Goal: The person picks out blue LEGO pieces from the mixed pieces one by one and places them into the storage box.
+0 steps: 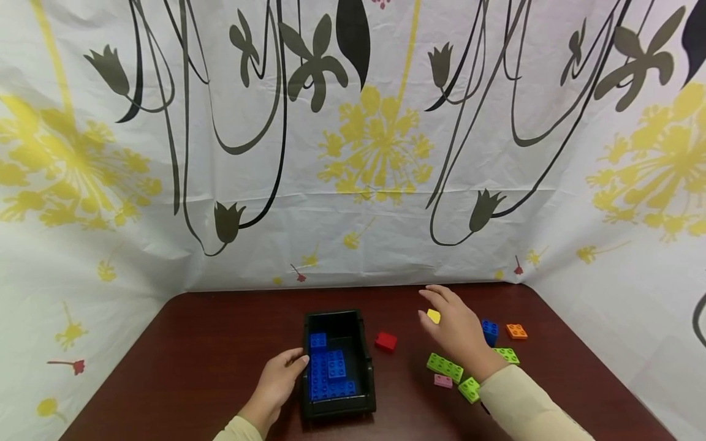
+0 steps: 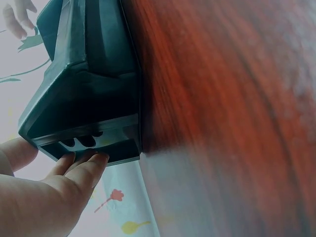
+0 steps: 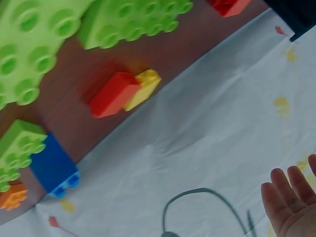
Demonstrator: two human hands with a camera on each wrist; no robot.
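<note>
My left hand (image 1: 280, 381) grips the left side of a black plastic bin (image 1: 368, 373), thumb at the rim. In the left wrist view its fingertips (image 2: 101, 159) lie against the slotted end face of the bin. Several blue toy bricks (image 1: 320, 375) lie inside along its left half. My right hand (image 1: 456, 331) is raised over the loose bricks, fingers spread and holding nothing. It partly covers a yellow brick (image 1: 434, 316) and a blue brick (image 1: 489, 331) in the head view. A red brick (image 3: 114, 95) overlaps the yellow one in the right wrist view.
Right of the bin sits a red brick (image 1: 386, 342). Nearer the right forearm are a long green brick (image 1: 444, 367), a pink brick (image 1: 443, 381) and a small green brick (image 1: 469, 389). An orange brick (image 1: 516, 331) lies farther right. A patterned cloth (image 1: 375, 257) hangs behind the table (image 1: 231, 343).
</note>
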